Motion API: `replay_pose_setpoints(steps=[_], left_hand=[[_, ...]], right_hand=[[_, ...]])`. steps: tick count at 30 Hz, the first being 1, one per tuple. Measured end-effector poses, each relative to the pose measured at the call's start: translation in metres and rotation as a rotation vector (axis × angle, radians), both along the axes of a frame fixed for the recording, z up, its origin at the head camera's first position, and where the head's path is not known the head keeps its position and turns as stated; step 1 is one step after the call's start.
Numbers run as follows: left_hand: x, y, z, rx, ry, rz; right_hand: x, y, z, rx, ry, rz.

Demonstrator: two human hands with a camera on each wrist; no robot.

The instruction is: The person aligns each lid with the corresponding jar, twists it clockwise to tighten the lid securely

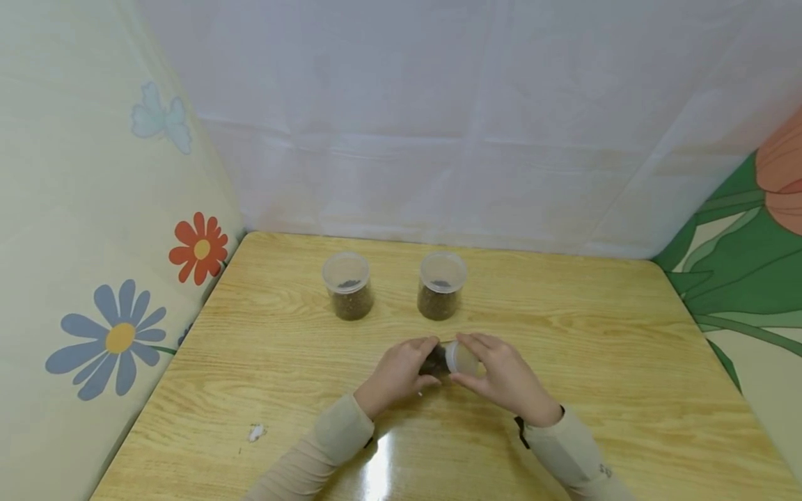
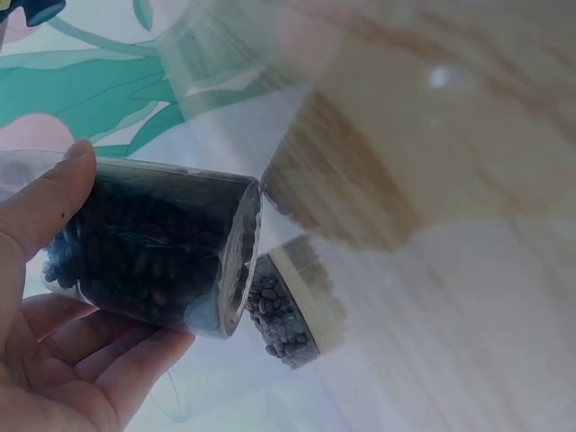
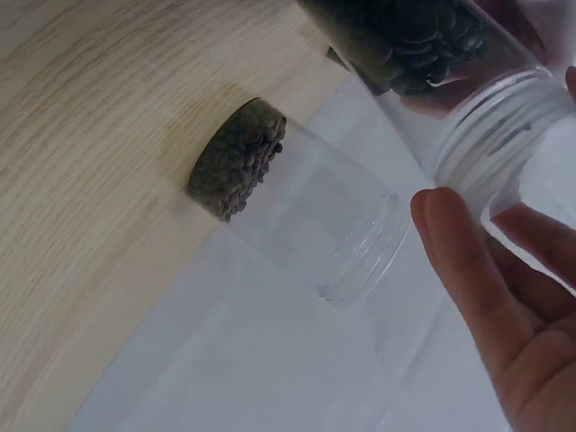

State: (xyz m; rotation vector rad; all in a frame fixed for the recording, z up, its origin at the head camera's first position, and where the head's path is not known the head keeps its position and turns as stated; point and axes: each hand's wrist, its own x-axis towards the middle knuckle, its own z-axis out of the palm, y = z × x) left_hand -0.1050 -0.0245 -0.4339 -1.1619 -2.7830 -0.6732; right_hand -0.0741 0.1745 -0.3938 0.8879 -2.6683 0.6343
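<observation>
My left hand [image 1: 401,365] grips a clear plastic jar [image 2: 153,238] around its body, thumb on one side and fingers on the other. The jar is tipped onto its side above the table and holds dark beans. At its mouth end is a pale translucent lid [image 1: 464,358], which my right hand [image 1: 504,372] holds between thumb and fingers. In the right wrist view, the ridged rim of the jar [image 3: 490,117] shows beside those fingers. Whether the lid is tight or loose cannot be told.
Two similar jars stand upright farther back, the left jar [image 1: 351,292] and the right jar [image 1: 441,292], each partly filled with dark beans. A small white scrap [image 1: 256,432] lies at the front left of the wooden table [image 1: 614,348]. A pale cloth [image 1: 438,139] hangs behind.
</observation>
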Motion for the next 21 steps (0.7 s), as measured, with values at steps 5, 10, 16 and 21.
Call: replay_pose_setpoints(steps=[5,10,16,21], left_hand=[[-0.0011,0.0006,-0.0009,-0.002,0.009,-0.003],[-0.0016,0.0010,-0.0004,-0.003,0.009,-0.004],[-0.0022,0.0009,0.0005,0.000,0.010,-0.007],[-0.0016,0.0007,0.0016,-0.006,0.010,-0.006]], right_hand=[[-0.0027,0.0039,0.0006,0.025,0.031,0.060],[-0.0044,0.0055,0.0014,0.044,0.039,0.144],[-0.0041,0.0054,0.0017,0.050,0.050,0.145],[-0.0041,0.0051,0.0019,0.044,0.056,0.142]])
